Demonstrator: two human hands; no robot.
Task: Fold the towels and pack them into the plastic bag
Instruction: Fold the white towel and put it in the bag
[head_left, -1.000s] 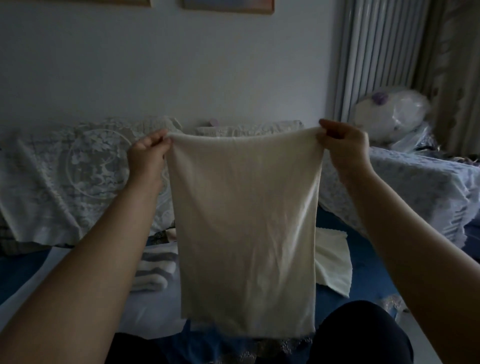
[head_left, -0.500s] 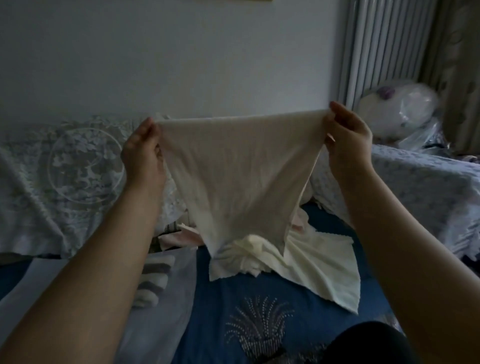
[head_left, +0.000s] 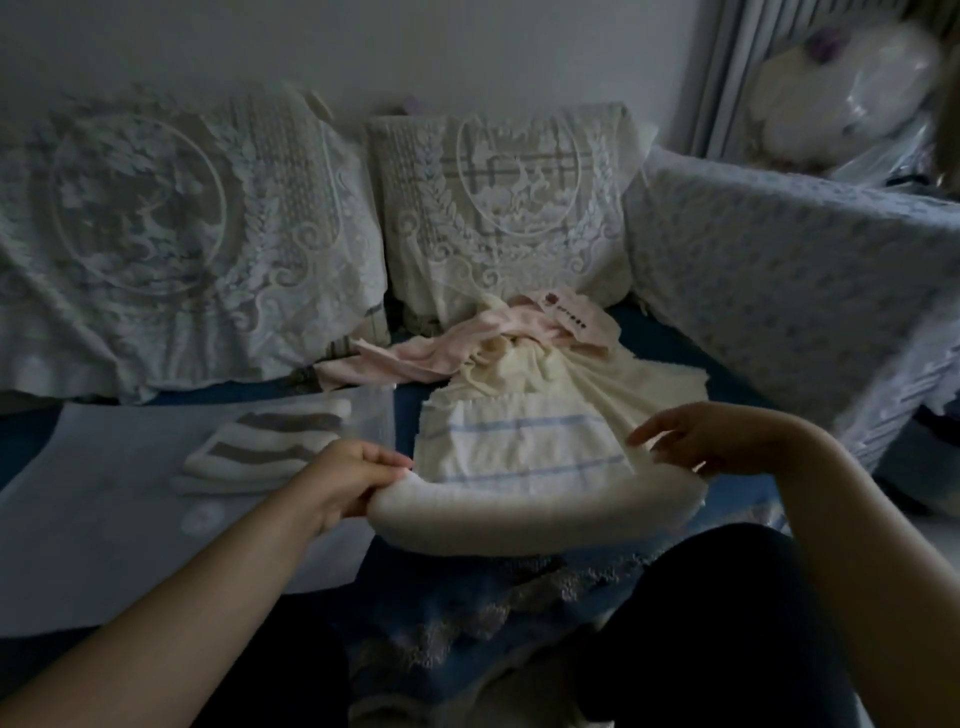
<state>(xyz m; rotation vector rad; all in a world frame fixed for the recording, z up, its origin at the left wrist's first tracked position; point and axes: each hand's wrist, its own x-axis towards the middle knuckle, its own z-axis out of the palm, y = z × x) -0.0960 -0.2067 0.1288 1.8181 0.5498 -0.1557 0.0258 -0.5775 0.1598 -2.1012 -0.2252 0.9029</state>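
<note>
A cream towel (head_left: 519, 457) with pale blue stripes lies low over the blue bed in front of me, its near edge bulging in a blurred roll. My left hand (head_left: 353, 475) pinches that edge's left corner. My right hand (head_left: 711, 441) holds the right corner, its upper fingers stretched out leftward. On the left a translucent plastic bag (head_left: 104, 499) lies flat. A folded grey-and-white striped towel (head_left: 265, 452) shows hazily through it. Behind the cream towel sits a loose heap with a pink towel (head_left: 441, 353) and another cream towel (head_left: 524, 369).
Two lace-covered pillows (head_left: 156, 234) (head_left: 498, 208) lean against the wall at the back. A patterned blanket-covered bulk (head_left: 779, 286) rises on the right, with a radiator (head_left: 727, 62) and a plastic-wrapped bundle (head_left: 841, 93) behind it. My dark-trousered knee (head_left: 701, 597) is at the bottom right.
The cream towel, held up by its top corners at chest height, has come down onto the bed. Both hands dropped with it and the camera tilted downward.
</note>
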